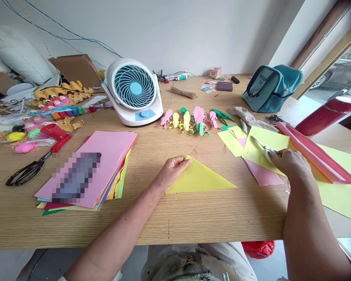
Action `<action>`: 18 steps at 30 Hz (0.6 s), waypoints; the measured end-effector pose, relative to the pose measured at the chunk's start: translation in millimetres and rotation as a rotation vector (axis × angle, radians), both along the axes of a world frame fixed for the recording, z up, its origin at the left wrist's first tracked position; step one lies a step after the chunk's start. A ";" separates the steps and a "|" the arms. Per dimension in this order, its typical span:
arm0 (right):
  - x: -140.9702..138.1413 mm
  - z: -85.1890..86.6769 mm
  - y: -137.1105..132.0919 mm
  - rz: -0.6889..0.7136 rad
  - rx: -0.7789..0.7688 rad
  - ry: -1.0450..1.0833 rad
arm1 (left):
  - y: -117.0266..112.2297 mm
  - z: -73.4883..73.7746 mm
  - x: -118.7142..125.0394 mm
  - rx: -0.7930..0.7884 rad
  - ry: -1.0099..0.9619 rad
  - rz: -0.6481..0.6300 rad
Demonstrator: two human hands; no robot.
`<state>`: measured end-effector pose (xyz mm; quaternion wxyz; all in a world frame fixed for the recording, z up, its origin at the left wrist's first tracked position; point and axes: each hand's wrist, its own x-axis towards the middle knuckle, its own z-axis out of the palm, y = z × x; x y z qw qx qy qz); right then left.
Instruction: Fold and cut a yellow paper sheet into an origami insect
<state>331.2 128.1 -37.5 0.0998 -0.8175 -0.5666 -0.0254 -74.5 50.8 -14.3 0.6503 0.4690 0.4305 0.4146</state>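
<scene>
My left hand (pixel 177 168) pinches the upper corner of a yellow paper triangle (pixel 204 177), which lies on the table in front of me. Over at the right, my right hand (pixel 291 162) has its fingers closed at the handles of a small pair of scissors (pixel 263 146); the fingers hide part of the handles. The scissors' blades point away to the left, over a yellow sheet (pixel 253 136). A pink paper piece (pixel 263 173) sticks out beneath that sheet, and smaller yellow pieces (pixel 230 142) lie beside it.
Folded paper figures (pixel 199 117) stand in a row behind the triangle. A stack of coloured paper (pixel 111 146) and black-handled scissors (pixel 26 173) lie left. A white fan (pixel 134 89) stands behind. Rolled red paper (pixel 318 156), a red flask (pixel 324 115) and a teal bag (pixel 266 89) are at right.
</scene>
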 end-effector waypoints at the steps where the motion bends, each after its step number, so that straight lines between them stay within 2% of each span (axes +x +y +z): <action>1: -2.2 5.1 -2.3 -0.035 -0.003 0.015 | -0.2 0.6 0.1 0.013 0.005 0.006; 3: -11.4 16.9 -7.9 -0.061 0.020 0.066 | -0.6 1.3 0.5 0.041 -0.005 0.011; 5: -28.0 27.9 -13.9 -0.010 0.074 0.155 | -1.5 1.8 1.3 0.053 -0.037 0.007; 7: -51.6 35.2 -20.1 0.123 0.157 0.433 | -2.8 2.8 2.2 0.043 -0.063 0.005; 8: -65.1 37.0 -23.3 0.232 0.138 0.524 | -3.6 3.6 2.6 0.034 -0.063 0.004; 11: -106.0 37.5 -34.1 0.665 -0.055 0.705 | -5.7 7.1 3.1 0.028 -0.021 -0.016; 12: -117.7 37.0 -38.2 0.755 -0.128 0.716 | -6.2 8.3 3.0 0.042 0.000 -0.021; 16: -147.5 37.5 -53.6 0.963 -0.319 0.733 | -7.3 11.5 2.1 0.106 0.058 -0.017; 18: -153.0 39.1 -59.1 1.004 -0.391 0.770 | -7.5 12.1 1.7 0.098 0.068 -0.008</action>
